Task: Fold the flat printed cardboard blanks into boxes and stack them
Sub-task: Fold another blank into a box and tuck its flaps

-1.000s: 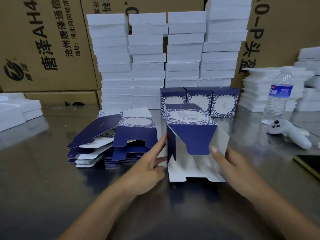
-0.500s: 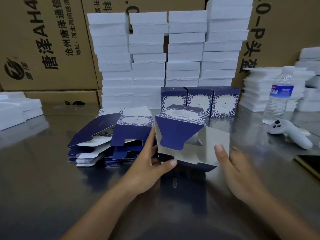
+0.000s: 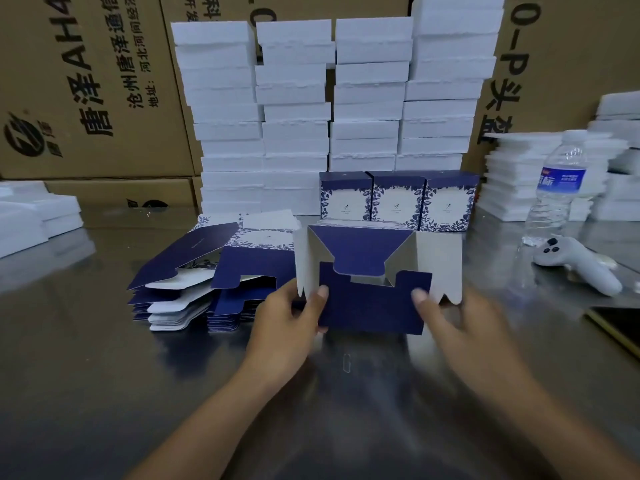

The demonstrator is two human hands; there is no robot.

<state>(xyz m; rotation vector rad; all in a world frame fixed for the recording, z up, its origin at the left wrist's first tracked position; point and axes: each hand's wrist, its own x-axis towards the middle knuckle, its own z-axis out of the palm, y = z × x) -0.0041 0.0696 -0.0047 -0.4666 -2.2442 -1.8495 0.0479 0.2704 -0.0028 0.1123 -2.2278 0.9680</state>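
Observation:
A half-folded navy and white box (image 3: 374, 299) lies on its side at the table's middle, its bottom end facing me. Two navy bottom flaps are folded inward and overlap; the white side flaps stand out left and right. My left hand (image 3: 287, 320) grips the box's left edge, thumb on the lower navy flap. My right hand (image 3: 446, 323) presses its thumb on the same flap's right part, fingers behind the right side. Two piles of flat blanks (image 3: 207, 282) lie to the left. Three finished boxes (image 3: 398, 200) stand in a row behind.
White foam blocks (image 3: 329, 109) are stacked high at the back before brown cartons (image 3: 86, 84). More foam (image 3: 540, 174) sits right, with a water bottle (image 3: 557, 188) and a white controller (image 3: 581, 265). A dark phone (image 3: 620, 327) lies at the right edge of the steel table (image 3: 104, 393).
The box was tipped so its bottom faces me. The top navy flap went in first, then the lower navy flap came up over it. Both hands shifted onto the box's bottom.

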